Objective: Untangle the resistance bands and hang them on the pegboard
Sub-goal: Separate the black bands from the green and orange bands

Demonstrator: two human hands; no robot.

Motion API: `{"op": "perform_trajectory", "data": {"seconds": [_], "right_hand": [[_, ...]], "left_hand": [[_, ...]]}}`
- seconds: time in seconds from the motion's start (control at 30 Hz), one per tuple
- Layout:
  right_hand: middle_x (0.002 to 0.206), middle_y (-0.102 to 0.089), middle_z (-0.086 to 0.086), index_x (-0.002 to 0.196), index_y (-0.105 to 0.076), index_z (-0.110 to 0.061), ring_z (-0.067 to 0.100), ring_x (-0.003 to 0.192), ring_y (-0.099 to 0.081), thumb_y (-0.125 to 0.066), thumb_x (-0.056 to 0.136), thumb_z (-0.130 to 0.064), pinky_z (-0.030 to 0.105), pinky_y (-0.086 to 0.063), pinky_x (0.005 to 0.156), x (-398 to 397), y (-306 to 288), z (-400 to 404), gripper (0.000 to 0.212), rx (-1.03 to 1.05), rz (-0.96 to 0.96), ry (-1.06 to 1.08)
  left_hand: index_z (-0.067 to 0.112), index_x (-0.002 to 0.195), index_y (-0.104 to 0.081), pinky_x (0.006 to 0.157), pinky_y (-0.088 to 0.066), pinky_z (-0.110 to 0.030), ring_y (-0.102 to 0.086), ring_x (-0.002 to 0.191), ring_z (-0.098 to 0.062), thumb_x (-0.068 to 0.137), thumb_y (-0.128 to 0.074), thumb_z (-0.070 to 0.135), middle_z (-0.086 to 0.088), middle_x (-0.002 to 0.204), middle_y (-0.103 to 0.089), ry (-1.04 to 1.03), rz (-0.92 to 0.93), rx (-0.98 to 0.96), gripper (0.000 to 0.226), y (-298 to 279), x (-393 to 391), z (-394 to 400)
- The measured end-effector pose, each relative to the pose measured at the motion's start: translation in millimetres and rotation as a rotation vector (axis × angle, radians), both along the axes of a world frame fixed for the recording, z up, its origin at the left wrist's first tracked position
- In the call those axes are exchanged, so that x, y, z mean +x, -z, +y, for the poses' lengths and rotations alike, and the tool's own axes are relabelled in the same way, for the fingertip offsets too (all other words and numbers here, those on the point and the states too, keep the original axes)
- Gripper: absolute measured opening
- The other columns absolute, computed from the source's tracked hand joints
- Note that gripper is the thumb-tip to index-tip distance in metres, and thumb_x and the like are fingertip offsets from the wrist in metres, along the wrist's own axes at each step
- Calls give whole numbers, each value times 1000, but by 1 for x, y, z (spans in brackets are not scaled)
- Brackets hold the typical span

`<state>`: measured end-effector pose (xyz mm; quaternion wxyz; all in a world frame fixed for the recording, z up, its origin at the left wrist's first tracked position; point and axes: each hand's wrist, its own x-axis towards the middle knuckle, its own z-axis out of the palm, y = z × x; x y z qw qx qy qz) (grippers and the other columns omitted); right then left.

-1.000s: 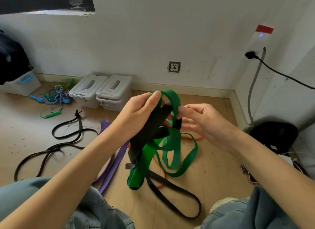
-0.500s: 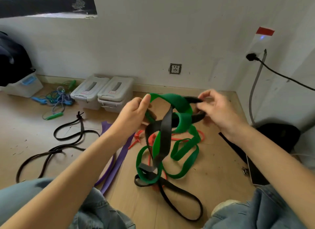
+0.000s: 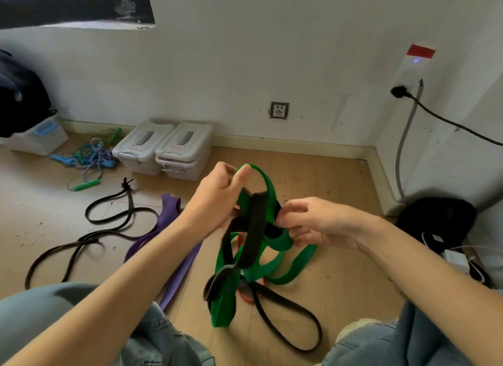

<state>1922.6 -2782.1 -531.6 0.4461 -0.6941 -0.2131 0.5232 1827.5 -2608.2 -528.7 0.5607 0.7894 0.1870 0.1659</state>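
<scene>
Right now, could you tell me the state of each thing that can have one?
green band: lifted, tangled with the black one
black band: wound through the green loops
left hand: grips the green band's top
right hand: pinches the knot
purple band: flat on the floor
two grey boxes: lids closed

No legible text; small labels on the two grey storage boxes (image 3: 163, 150) (red-bordered) are too blurred.

- Stretchy rubber green band (image 3: 268, 191), smooth and dull.
- Dull rubber black band (image 3: 253, 229).
- Pale wood floor (image 3: 326, 180), scuffed.
- Smooth grey plastic boxes (image 3: 163, 150).
</scene>
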Motion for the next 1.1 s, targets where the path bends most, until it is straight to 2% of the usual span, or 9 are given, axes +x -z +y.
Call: {"op": "perform_trajectory", "data": {"seconds": [0.1, 0.2, 0.3, 0.4, 0.47, 0.7, 0.8, 0.9, 1.1], "right_hand": [[89, -65, 1, 92, -56, -14, 11, 77, -64, -65, 81, -9, 24, -56, 69, -5, 8, 8, 16, -108, -515, 94], [81, -59, 2, 81, -50, -10, 9, 68, -53, -63, 76, -1, 13, -45, 53, -5, -1, 7, 16, 50, -1142, 285], [76, -54, 0, 82, -48, -11, 10, 65, -46, -63, 76, -2, 20, -39, 54, -12, -13, 7, 18, 175, -1367, 149], [82, -60, 0, 81, -48, -17, 10, 68, -50, -64, 75, -5, 26, -41, 59, -23, -20, 10, 21, 341, -1278, 79], [89, -65, -2, 80, -48, -23, 14, 77, -59, -64, 75, -7, 29, -50, 68, -27, -28, 8, 23, 473, -1113, 180], [95, -67, 0, 79, -48, -20, 16, 89, -64, -56, 77, 5, 23, -53, 75, -17, -31, 4, 27, 700, -741, 442], [105, -60, -3, 90, -48, -24, 14, 89, -62, -62, 79, 2, 23, -54, 73, -4, -26, -2, 32, 432, -892, 354], [123, -50, -9, 116, -41, -34, 6, 99, -58, -72, 75, -16, 26, -53, 79, -2, -24, -3, 54, 184, -781, 62], [71, -68, -3, 79, -65, -18, 9, 69, -66, -67, 79, 0, 25, -53, 65, -3, -31, 0, 17, 401, -763, 170]], "left_hand": [[15, 95, -47, 54, -58, -27, -69, 60, -10, 92, -48, 42, -3, 78, -67, -14, 127, 196, 27, 7, -1, 4], [9, 84, -55, 54, -56, -24, -68, 59, -14, 94, -47, 40, -5, 72, -69, 142, 584, 308, 34, 10, -7, 9], [16, 95, -56, 69, -50, -21, -61, 81, -12, 91, -52, 43, 1, 94, -62, 277, 647, 465, 27, 9, -5, 11], [19, 123, -52, 91, -49, -27, -57, 113, -11, 84, -67, 29, 3, 122, -60, 455, 159, 53, 43, -5, -1, 6], [17, 121, -56, 86, -53, -28, -62, 107, -10, 80, -71, 25, 3, 112, -66, 557, 33, -84, 45, -7, 0, -1], [23, 97, -55, 86, -51, -26, -59, 84, 2, 86, -63, 23, 15, 90, -60, 526, 164, 385, 14, 11, 3, -10], [24, 95, -55, 78, -54, -23, -62, 80, 2, 83, -64, 29, 15, 87, -61, 309, 0, 468, 15, -12, -1, 1], [25, 101, -55, 66, -50, -10, -60, 77, 6, 83, -60, 35, 19, 84, -59, 259, -240, 488, 21, -34, -3, -6], [20, 98, -55, 61, -48, -15, -58, 70, -3, 84, -62, 32, 9, 83, -61, 418, -115, 494, 20, -16, 4, -10]]}}
